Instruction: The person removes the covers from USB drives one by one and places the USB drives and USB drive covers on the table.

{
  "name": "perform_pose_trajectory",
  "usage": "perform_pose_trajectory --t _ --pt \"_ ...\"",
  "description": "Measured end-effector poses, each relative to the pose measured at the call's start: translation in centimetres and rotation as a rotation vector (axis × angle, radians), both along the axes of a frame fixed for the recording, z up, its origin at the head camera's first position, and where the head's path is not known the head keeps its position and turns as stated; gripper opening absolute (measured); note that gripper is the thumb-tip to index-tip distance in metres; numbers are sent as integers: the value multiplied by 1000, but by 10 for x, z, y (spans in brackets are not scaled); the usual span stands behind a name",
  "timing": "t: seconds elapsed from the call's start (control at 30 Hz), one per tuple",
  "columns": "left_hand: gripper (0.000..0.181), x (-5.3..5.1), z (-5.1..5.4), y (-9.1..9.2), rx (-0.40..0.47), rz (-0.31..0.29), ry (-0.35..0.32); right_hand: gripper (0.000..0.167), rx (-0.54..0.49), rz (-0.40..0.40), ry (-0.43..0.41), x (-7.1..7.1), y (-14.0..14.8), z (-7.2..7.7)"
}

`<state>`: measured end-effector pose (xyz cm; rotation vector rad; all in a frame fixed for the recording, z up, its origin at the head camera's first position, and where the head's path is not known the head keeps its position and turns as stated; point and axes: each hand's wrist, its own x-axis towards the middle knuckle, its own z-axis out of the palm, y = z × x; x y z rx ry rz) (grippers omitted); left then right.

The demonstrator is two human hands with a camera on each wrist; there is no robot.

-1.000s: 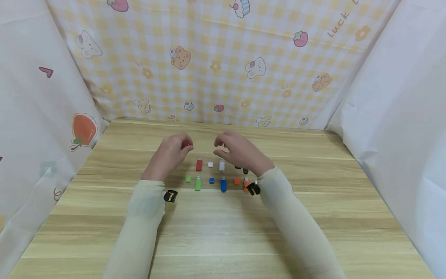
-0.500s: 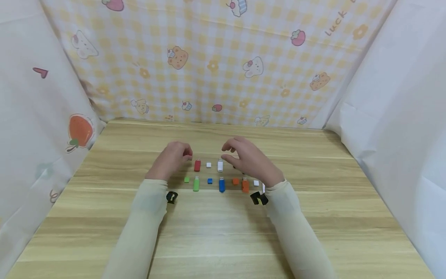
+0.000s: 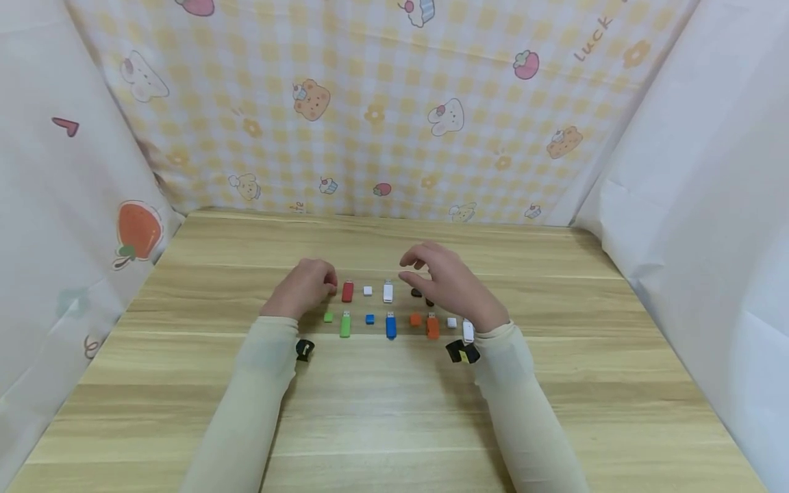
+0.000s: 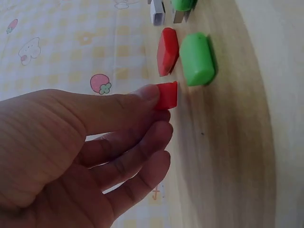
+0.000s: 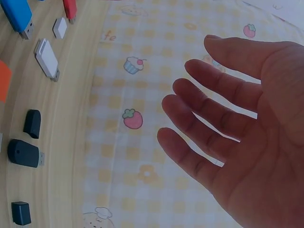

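Note:
Between thumb and forefinger my left hand [image 3: 305,287] pinches a small red cap [image 4: 167,96]. It is just left of the red USB stick [image 3: 348,291]; whether the cap touches the table cannot be told. My right hand [image 3: 448,284] holds nothing, its fingers loosely bent and apart in the right wrist view. Below and beside it lie a black USB stick [image 5: 24,153] and a black cap [image 5: 32,123]. A white cap [image 3: 367,291] and a white USB stick [image 3: 387,292] lie between the hands.
Nearer the front runs a row: green cap [image 3: 328,318], green stick [image 3: 346,324], blue cap [image 3: 370,319], blue stick [image 3: 391,326], orange cap [image 3: 416,320], orange stick [image 3: 433,327], white cap [image 3: 452,322] and white stick [image 3: 468,331]. A checked curtain [image 3: 370,103] hangs behind the wooden table [image 3: 370,424].
My left hand has come down and nearer with the red cap, to beside the red stick. The right hand has drawn back to the right, uncovering black pieces and the right-hand white stick.

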<state>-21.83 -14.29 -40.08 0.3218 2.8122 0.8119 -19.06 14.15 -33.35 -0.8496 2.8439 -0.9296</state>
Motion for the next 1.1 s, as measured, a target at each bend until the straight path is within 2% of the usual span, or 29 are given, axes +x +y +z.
perform_pose_trajectory --t 0.33,0.63,1.1 --pt "13 -2 -7 1 19 15 5 22 6 2 -8 0 0 -2" --pt "18 -2 -9 3 20 28 19 23 3 6 -11 0 1 -2" --pt "25 0 -5 2 22 40 16 23 7 9 -6 -1 3 -1"
